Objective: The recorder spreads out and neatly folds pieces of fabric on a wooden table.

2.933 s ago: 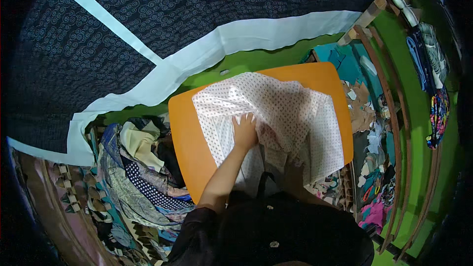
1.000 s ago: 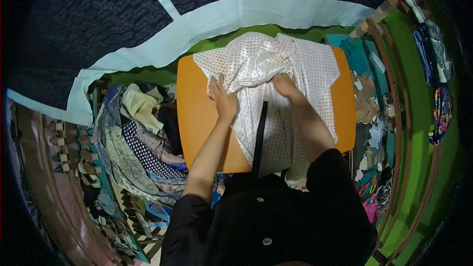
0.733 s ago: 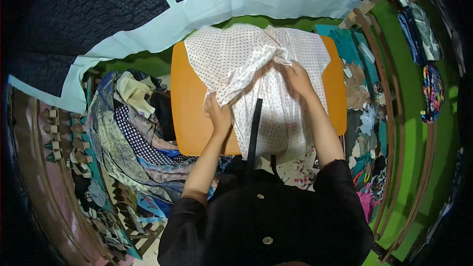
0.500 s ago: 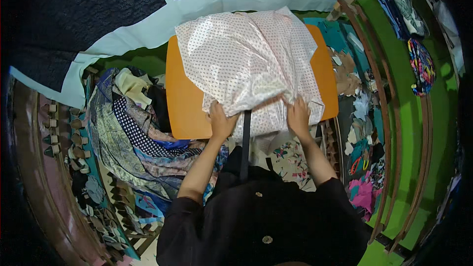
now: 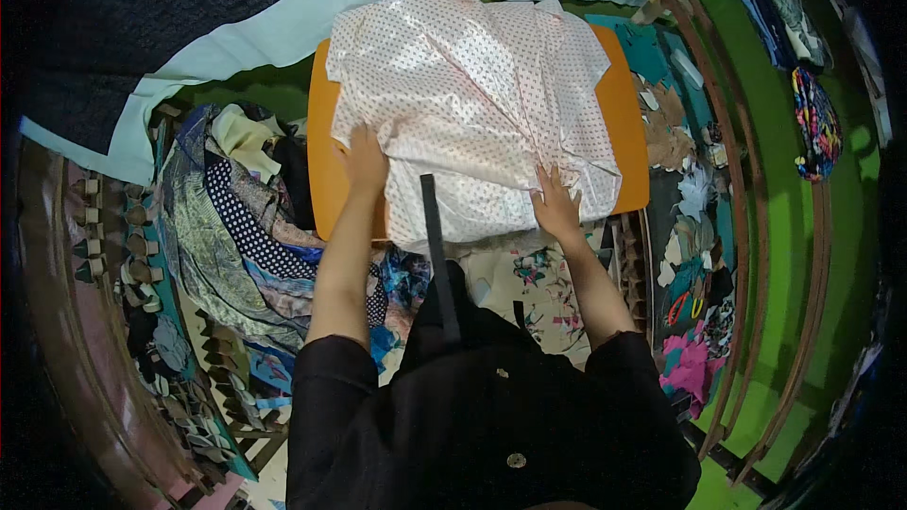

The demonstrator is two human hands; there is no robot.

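Note:
A shiny pale pink cloth with small dark dots [image 5: 463, 85] lies wrinkled over an orange tabletop [image 5: 625, 146], its near edge hanging past the front. On the left border of the cloth rests my left hand [image 5: 365, 165], thumb apart from the fingers, pressing on the fabric. My right hand [image 5: 557, 206] lies on the lower right of the cloth with its fingers spread. Neither hand has the fabric bunched in it. A dark strap [image 5: 437, 246] hangs in front of my body, over the near part of the cloth.
A heap of patterned fabrics [image 5: 250, 236] lies left of the tabletop. Wooden racks with shoe-shaped pieces [image 5: 142, 274] stand farther left. On the right are scraps, scissors [image 5: 677, 308] and a green wall with brown rails [image 5: 756, 227]. Behind hangs a dark cloth with a white border [image 5: 255, 42].
The raised, folded near part of the cloth has been let down and spread flatter. My left hand has moved left and away from me; my right hand has opened and shifted slightly left.

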